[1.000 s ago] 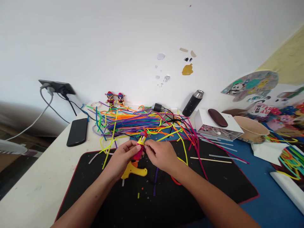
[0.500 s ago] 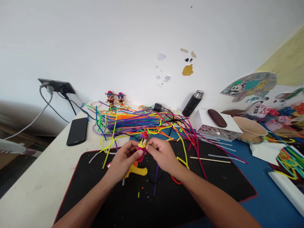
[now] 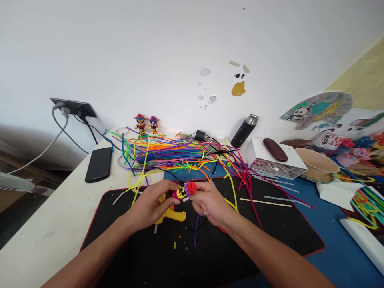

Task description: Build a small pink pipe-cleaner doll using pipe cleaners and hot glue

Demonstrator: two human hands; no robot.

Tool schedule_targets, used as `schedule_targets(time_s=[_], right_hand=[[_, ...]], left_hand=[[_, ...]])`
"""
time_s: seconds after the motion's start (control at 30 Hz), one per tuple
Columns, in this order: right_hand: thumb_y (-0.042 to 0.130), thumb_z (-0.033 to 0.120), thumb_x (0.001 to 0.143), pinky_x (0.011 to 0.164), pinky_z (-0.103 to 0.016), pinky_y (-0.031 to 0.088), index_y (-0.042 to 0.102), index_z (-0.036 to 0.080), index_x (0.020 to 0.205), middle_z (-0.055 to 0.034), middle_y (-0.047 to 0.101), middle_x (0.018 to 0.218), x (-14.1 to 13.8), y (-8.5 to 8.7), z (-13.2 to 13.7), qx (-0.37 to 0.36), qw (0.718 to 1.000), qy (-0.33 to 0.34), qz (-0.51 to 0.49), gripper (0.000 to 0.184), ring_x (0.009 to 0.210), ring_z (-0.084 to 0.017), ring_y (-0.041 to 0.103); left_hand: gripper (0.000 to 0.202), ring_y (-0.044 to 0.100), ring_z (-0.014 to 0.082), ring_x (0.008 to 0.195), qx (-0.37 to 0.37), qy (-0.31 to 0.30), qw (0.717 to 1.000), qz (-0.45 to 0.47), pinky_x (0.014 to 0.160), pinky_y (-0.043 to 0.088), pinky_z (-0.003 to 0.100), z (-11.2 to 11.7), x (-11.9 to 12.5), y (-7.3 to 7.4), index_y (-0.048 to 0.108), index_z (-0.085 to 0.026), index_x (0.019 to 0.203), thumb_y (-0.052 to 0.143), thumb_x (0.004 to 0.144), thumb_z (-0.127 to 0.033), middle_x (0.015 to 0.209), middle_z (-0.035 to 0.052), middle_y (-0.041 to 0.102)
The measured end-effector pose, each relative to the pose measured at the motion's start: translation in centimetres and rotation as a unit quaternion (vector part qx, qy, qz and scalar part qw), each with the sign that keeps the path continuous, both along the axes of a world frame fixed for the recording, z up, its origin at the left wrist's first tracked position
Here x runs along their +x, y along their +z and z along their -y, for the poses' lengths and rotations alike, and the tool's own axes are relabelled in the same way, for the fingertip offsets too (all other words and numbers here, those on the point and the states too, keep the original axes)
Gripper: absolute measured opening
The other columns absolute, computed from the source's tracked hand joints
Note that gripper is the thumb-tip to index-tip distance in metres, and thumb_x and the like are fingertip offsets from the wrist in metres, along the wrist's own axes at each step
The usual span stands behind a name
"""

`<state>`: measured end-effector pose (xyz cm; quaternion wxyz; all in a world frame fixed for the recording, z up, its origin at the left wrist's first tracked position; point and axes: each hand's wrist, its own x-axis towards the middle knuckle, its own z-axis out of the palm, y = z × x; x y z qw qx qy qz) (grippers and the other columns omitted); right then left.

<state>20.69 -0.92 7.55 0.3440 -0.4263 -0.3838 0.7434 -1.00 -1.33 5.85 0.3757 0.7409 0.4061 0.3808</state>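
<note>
My left hand [image 3: 153, 204] and my right hand [image 3: 210, 202] meet above a black mat [image 3: 264, 232]. Both pinch a small pipe-cleaner figure [image 3: 183, 190] of yellow, pink, purple and red, tilted on its side with its red head toward the right. My left fingers hold its pink lower end; my right fingers close around its head end. A yellow glue gun [image 3: 171, 216] lies on the mat just under my left hand. A big heap of coloured pipe cleaners [image 3: 177, 154] lies just beyond the hands.
Two finished small figures [image 3: 146, 123] stand by the wall. A black phone [image 3: 98, 164] lies at the left, cables run to a wall socket [image 3: 73, 107]. A dark flask [image 3: 244, 131], a white box [image 3: 274, 160], a paper bowl [image 3: 318, 163] and craft clutter fill the right side.
The figure stood upright between my fingers before; now it is tipped sideways, head to the right. Both hands have dropped slightly toward the mat.
</note>
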Motion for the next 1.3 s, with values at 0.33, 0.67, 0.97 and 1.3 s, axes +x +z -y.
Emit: schedule_targets(time_s=[0.33,0.67,0.97,1.3], right_hand=[[0.079,0.027,0.066,0.040,-0.023,0.006,0.066,0.019,0.077,0.0149,0.033,0.036,0.7,-0.4,0.6,-0.090,0.994,0.044,-0.041,0.019,0.031,-0.003,0.018],[0.077,0.053,0.087,0.039,-0.022,0.021,0.067,0.018,0.099,0.0113,0.047,0.045,0.7,-2.8,-0.4,0.096,0.995,-0.030,0.016,0.038,0.035,-0.007,0.029],[0.073,0.062,0.090,0.038,-0.021,0.023,0.060,0.020,0.107,0.0113,0.050,0.048,0.5,-3.8,0.6,0.142,0.987,-0.059,0.045,0.047,0.035,-0.007,0.032],[0.078,0.060,0.084,0.036,-0.020,0.022,0.058,0.021,0.099,0.0122,0.049,0.048,-0.1,-4.5,1.2,0.112,0.991,-0.059,0.038,0.047,0.036,-0.006,0.032]], left_hand=[[0.014,0.072,0.0294,0.094,-0.025,-0.071,0.997,-0.001,0.086,0.053,0.036,-0.4,-0.4,1.7,0.083,-0.026,0.102,0.075,0.092,-0.032,0.097,0.0123,0.082],[0.031,0.068,0.0209,0.080,-0.184,0.078,0.964,0.174,0.074,0.053,0.031,0.1,2.6,-0.9,0.069,-0.022,0.102,0.082,0.083,-0.042,0.087,0.0024,0.074],[0.051,0.066,0.0204,0.078,-0.125,0.154,0.968,0.155,0.075,0.049,0.033,0.6,3.4,-1.8,0.056,-0.025,0.114,0.088,0.076,-0.036,0.082,-0.0030,0.069],[0.049,0.065,0.0191,0.076,-0.088,0.150,0.978,0.115,0.073,0.049,0.030,1.8,3.7,-2.1,0.058,-0.026,0.117,0.088,0.079,-0.036,0.083,-0.0035,0.068]])
